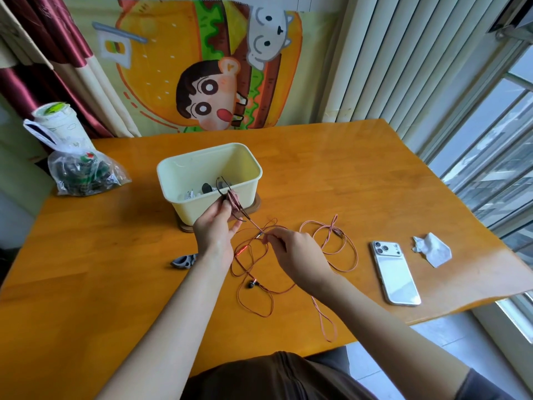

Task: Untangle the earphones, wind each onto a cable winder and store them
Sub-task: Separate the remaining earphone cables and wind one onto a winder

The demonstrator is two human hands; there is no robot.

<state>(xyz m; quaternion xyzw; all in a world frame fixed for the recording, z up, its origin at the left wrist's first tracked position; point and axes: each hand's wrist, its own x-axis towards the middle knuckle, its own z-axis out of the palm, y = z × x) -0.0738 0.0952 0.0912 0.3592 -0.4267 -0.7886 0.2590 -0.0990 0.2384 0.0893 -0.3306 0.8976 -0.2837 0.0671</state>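
Note:
My left hand (215, 229) grips a cable winder (234, 201) with some pinkish-red cord wound on it, held just in front of the cream storage box (184, 180). My right hand (294, 252) pinches the same cord a little to the right, near its small inline piece. The rest of the red earphone cable (340, 249) lies in loose loops on the wooden table (346, 174), with a dark earbud (252, 283) near my left forearm. A grey empty winder (184, 261) lies on the table to the left. Inside the box I see dark and white items.
A white phone (395, 274) lies face down to the right, with a crumpled tissue (431, 249) beyond it. At the far left stand a paper cup (57, 122) and a clear plastic bag (83, 174). The table's right edge runs beside a window.

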